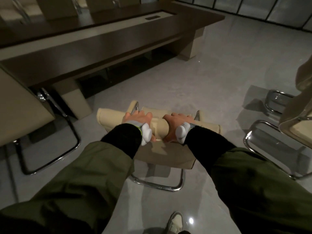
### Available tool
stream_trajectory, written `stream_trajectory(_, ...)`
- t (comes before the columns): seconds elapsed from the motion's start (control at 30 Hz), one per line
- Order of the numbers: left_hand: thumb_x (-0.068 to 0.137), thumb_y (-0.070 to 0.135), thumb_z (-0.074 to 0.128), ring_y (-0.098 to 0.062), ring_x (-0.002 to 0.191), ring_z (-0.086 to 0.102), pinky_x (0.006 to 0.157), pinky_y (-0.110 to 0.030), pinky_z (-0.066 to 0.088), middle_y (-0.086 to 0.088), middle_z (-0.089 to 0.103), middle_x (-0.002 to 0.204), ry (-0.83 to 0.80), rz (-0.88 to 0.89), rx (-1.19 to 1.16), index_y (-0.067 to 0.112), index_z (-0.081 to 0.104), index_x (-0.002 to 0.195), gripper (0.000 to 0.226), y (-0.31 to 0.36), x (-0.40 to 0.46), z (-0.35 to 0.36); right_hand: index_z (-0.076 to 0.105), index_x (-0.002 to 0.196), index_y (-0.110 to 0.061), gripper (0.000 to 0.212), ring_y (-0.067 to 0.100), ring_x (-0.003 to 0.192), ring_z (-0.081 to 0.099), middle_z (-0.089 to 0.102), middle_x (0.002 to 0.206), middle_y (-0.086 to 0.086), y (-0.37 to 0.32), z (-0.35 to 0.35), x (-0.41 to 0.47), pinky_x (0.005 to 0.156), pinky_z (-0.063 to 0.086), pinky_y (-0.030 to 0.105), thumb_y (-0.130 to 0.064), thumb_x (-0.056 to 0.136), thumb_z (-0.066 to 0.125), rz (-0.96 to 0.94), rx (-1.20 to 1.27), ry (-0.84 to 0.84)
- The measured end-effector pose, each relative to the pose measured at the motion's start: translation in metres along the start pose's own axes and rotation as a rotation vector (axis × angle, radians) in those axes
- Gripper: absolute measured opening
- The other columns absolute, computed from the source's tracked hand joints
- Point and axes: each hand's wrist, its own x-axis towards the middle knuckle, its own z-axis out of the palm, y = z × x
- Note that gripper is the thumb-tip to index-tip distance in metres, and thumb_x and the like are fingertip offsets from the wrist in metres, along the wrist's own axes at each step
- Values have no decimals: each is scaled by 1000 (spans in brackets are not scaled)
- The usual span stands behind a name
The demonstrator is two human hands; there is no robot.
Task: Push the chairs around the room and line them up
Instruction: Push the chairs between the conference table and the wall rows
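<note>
A beige chair (158,127) with a chrome sled frame stands right in front of me, seen from behind and above. My left hand (137,119) and my right hand (179,121) both grip the padded top of its backrest, fingers curled over the far side, thumbs toward me. A second beige chair (25,105) stands at the left, tucked against the long table. At the right edge a third beige chair (297,119) shows in part, with its chrome base on the floor.
A long dark conference table (108,36) runs across the upper left, with more chairs behind it. Grey glossy floor (211,68) spreads ahead and to the right, up to dark glass panels (270,10). My shoe (174,222) shows at the bottom.
</note>
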Motion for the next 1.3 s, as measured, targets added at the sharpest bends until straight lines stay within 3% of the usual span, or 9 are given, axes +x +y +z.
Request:
stream_trajectory(0.43,56,68,74,-32,114,47,85,-46,30,-6,51,113,32,-229,-20,28,43,107,72,-71,-24,6,48,120,-36,68,25,108,55,51,117,-2,-59,-12,61,95,45,41,-62,63,76,-231,-93,-23)
stream_trajectory(0.53,56,70,72,-33,116,47,88,-47,30,-6,52,113,38,-280,-7,29,42,106,72,-75,-14,7,50,83,-27,34,25,92,59,63,94,2,-54,-17,85,84,46,34,-38,69,80,-303,10,-53)
stream_trajectory(0.6,54,72,72,-32,114,48,87,-46,31,-5,52,113,37,-318,-17,30,43,109,75,-75,-4,4,36,66,-29,47,25,86,57,70,82,-4,-51,-23,98,78,38,30,-35,69,83,-284,-10,-82)
stream_trajectory(0.7,51,75,74,-30,116,47,93,-49,34,-4,52,116,4,-356,-41,29,45,113,82,-72,12,-5,27,71,-40,63,24,111,55,58,118,4,-46,-29,113,81,28,32,-51,60,88,-277,-38,19)
stream_trajectory(0.83,48,78,74,-31,119,44,98,-50,34,-4,52,118,3,-411,-55,31,45,115,87,-73,31,-11,30,73,-38,54,19,120,52,43,110,-7,-39,-35,134,81,29,31,-47,69,83,-293,-86,-10)
stream_trajectory(0.9,47,76,75,-32,121,43,99,-50,33,-4,51,119,-2,-440,-70,32,44,116,87,-73,43,-13,51,97,-37,38,18,120,54,50,115,-6,-35,-40,149,86,38,30,-48,72,78,-334,-108,-46)
stream_trajectory(1.1,49,72,77,-32,122,43,98,-48,33,-5,48,124,-48,-497,-98,32,42,122,90,-77,80,-26,49,132,-29,82,26,117,55,57,127,1,-19,-51,191,91,40,31,-50,62,86,-406,-46,-11)
stream_trajectory(1.17,50,73,76,-32,122,43,97,-47,33,-5,47,127,-82,-500,-95,32,41,124,91,-81,91,-32,49,132,-26,84,27,117,54,56,128,2,-16,-54,200,95,41,33,-53,62,86,-401,-33,-13)
stream_trajectory(1.3,51,67,81,-31,120,44,96,-47,34,-5,47,128,-148,-492,-140,31,41,123,90,-97,116,-43,53,134,-22,73,22,115,58,59,127,0,-10,-59,230,82,41,13,-48,72,81,-403,-8,-161)
